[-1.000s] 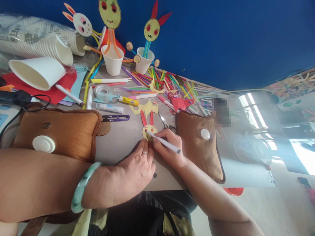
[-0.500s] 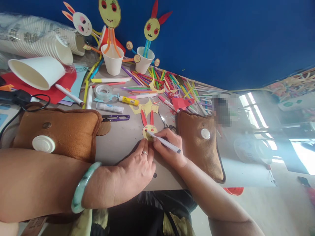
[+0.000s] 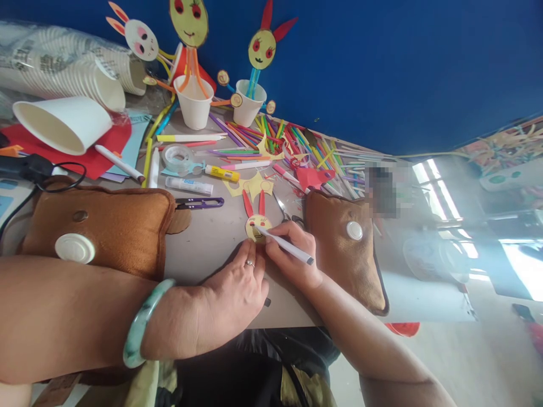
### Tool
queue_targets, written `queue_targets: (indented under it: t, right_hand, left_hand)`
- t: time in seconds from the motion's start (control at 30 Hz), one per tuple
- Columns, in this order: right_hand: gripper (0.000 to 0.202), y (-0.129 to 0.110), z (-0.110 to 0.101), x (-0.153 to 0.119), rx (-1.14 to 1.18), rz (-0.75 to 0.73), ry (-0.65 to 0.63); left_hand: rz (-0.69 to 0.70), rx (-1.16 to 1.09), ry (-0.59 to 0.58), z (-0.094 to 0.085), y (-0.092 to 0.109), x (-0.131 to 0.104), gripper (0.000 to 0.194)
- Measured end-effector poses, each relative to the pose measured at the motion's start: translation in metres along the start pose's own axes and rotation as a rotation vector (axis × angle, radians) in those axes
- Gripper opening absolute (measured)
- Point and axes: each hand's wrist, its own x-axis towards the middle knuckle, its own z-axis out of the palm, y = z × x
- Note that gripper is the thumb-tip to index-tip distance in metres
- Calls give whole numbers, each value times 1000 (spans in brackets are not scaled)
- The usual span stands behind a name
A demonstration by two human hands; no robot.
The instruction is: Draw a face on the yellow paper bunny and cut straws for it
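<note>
A small yellow paper rabbit face [image 3: 257,221] with red ears lies on the grey table. My left hand [image 3: 237,282], with a ring and a green bangle, presses its fingertips on the face's lower edge; the fingers are together. My right hand [image 3: 297,254] pinches a white marker [image 3: 291,249], whose tip is over the face near its eyes. The marker's dark end points toward the lower right. Just behind the ears lies a cut yellow paper scrap [image 3: 250,185].
Brown cushions [image 3: 106,226] [image 3: 343,249] flank my hands. Purple snips [image 3: 203,202], scissors [image 3: 292,216], a glue stick [image 3: 222,173] and a tape roll [image 3: 177,158] lie behind. Farther back are coloured sticks [image 3: 241,135] and paper cups with puppets [image 3: 195,104].
My right hand and the marker have shifted very slightly to the right. My left hand stays on the paper face.
</note>
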Motion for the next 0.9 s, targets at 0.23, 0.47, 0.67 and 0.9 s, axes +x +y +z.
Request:
queue_targets:
  t: [0.23, 0.47, 0.67, 0.9]
  right_hand:
    - [4, 0, 0, 0, 4, -19, 1]
    - [4, 0, 0, -1, -2, -26, -2]
    - [3, 0, 0, 0, -10, -7, 0]
    - [2, 0, 0, -1, -18, -3, 9]
  left_hand:
    - [-9, -28, -2, 1, 0, 0, 40]
    - [-15, -20, 5, 4, 2, 0, 41]
    - [-8, -26, -2, 5, 3, -1, 39]
    - [-9, -28, -2, 5, 3, 0, 40]
